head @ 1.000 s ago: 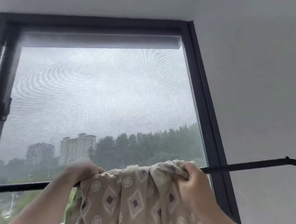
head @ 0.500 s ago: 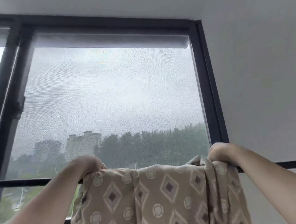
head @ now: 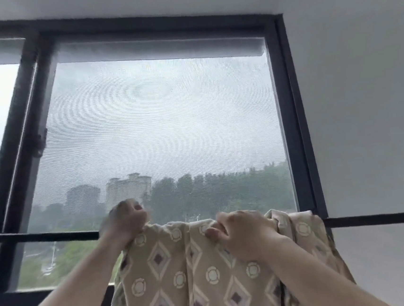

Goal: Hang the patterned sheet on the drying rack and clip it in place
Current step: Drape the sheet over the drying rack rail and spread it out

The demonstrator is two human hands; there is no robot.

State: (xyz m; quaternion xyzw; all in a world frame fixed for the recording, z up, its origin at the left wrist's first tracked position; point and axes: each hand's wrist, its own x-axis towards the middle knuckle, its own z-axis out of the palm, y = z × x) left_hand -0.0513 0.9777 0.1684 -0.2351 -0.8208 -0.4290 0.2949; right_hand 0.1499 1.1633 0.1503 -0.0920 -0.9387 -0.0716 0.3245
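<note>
A beige sheet point(head: 173, 274) with diamond and circle patterns hangs over the black horizontal rack bar point(head: 43, 236), which runs across the window at hand height. My left hand point(head: 125, 224) grips the sheet's top left edge at the bar, blurred by motion. My right hand point(head: 243, 232) pinches a fold of the sheet near the middle of its top edge. To the right of that hand, a bunched part of the sheet lies over the bar. No clip is in view.
Behind the bar is a dark-framed window point(head: 296, 119) with a mesh screen, trees and buildings outside. A white wall point(head: 367, 137) fills the right side. The bar point(head: 380, 217) continues to the right past the sheet.
My right hand has moved left from the sheet's right end to its middle and taken a fold there. The left hand stays at the left edge. The camera has tilted slightly.
</note>
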